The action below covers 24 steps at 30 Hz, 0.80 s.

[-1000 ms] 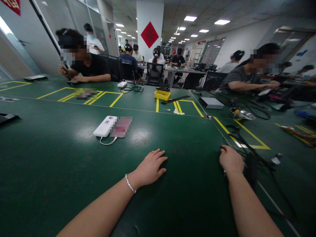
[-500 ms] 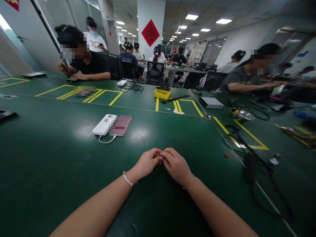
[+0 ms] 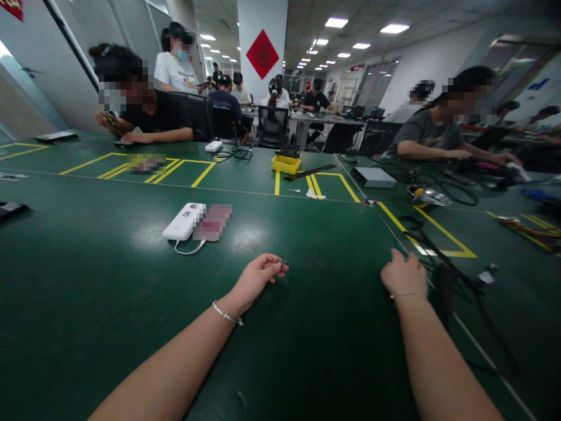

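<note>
While a broad, smooth, dark-green tabletop point(image 3: 109, 292) spreads beneath both my arms, a black cable with an oblong black block point(image 3: 444, 286) lies on it just beside my right hand point(image 3: 404, 276), whose fingers curl downward; whether they hold anything I cannot tell, as the back of the hand hides them. Well apart from it, my left hand point(image 3: 255, 279) pinches a small, irregular silvery piece point(image 3: 281, 261), perhaps metal, between thumb and fingers. I judge it very light and fairly stiff, easy to let slip because it is so tiny, with any thin parts likely to bend; a gentle fingertip pinch on its outer edge should suit it best. It sits right at the fingertips, just beyond the thumb, partly covered.
</note>
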Available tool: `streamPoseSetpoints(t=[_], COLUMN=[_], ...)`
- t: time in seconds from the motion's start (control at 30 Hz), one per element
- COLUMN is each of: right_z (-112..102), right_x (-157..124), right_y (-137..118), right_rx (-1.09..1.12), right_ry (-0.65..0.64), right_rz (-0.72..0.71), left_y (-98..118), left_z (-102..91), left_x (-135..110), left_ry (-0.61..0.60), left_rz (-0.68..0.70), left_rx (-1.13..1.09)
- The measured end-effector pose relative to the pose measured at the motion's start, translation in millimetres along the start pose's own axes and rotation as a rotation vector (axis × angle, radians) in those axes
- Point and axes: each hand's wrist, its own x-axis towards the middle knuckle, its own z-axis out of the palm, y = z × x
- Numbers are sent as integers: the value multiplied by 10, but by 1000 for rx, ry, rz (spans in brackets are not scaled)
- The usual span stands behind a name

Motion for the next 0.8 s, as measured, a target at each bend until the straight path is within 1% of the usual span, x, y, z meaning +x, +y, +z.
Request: streamPoseSetpoints(t=[0.07, 0.1, 0.17, 0.23, 0.27, 0.33, 0.37, 0.47, 0.5, 0.53, 0.6, 0.63, 0.7, 0.8], right_z=[-3, -13, -44, -75, -88, -107, -117, -163, -185, -207, -244, -254, -253, -218], right_x=[64, 82, 90, 49, 7, -122, -206, -487, -577, -660, -793, -843, -912, -962], right_y=[175, 211, 182, 39, -65, -312, -448, -844, -960, -1064, -1224, -1281, -1354, -1389], right_rx=[-21, -29, -25, 58, 149, 449, 653, 1395, 1581, 1720, 1875, 1909, 1941, 1967], right_ry=[-99, -138, -177, -160, -150, -185, -251, -594, -733, -853, -1044, -1106, -1179, -1222], right_rz=[31, 34, 20, -39, -72, -102, -79, 38, 75, 117, 196, 232, 286, 303], left_y=[-7, -10, -13, -13, -11, -3, 4, 23, 27, 30, 32, 33, 34, 43], left_z=[-6, -7, -9, -10, -11, -12, -12, -8, -5, -1, 10, 16, 30, 53], left_x=[3, 4, 5, 2, 0, -6, -9, -16, -18, -19, -21, -22, -26, -39], left_ry=[-6, -9, -15, -14, -15, -21, -25, -44, -49, -53, -54, -54, -50, -33], left_rz=[1, 2, 6, 12, 14, 18, 18, 13, 16, 22, 46, 58, 73, 89], left_rx=[-13, -18, -23, -15, -8, 6, 11, 21, 25, 31, 55, 76, 136, 254])
